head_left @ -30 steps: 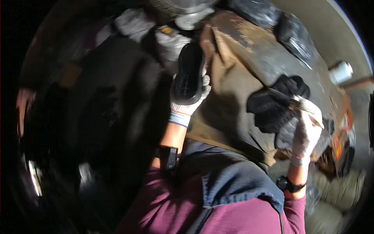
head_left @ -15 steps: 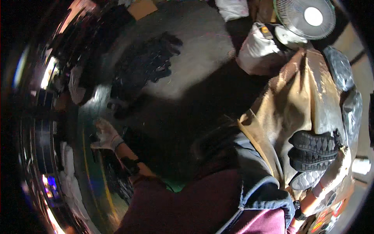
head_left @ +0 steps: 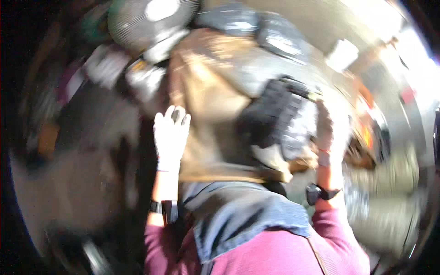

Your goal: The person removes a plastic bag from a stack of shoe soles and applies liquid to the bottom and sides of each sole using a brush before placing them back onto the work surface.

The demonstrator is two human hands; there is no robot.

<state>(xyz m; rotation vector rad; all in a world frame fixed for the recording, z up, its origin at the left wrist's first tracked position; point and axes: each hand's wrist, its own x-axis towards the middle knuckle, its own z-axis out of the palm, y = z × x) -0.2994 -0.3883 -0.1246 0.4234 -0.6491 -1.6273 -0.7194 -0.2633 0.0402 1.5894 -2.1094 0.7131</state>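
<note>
Black shoe soles [head_left: 266, 112] lie in a row on a tan, worn cover [head_left: 206, 87] spread over the work surface. A lighter grey sole [head_left: 297, 126] is at the right end of the row. My right hand [head_left: 331, 128], in a white glove, is right beside the grey sole; its fingers are smeared by motion, so their grip does not show. My left hand [head_left: 172, 135], also gloved, is over the cover's left edge with its fingers spread and nothing in them.
A round fan [head_left: 153, 20] stands at the far left, with a white bag [head_left: 145, 80] near it. Dark plastic-wrapped bundles [head_left: 282, 36] lie along the far edge. Pale greenish sacks [head_left: 389, 206] are at the right, and a white object [head_left: 343, 55] is at the far right.
My view has swung to the right, bringing the cover and soles to the middle. My left hand has come from over the floor to the cover's left edge. The right stays by the soles.
</note>
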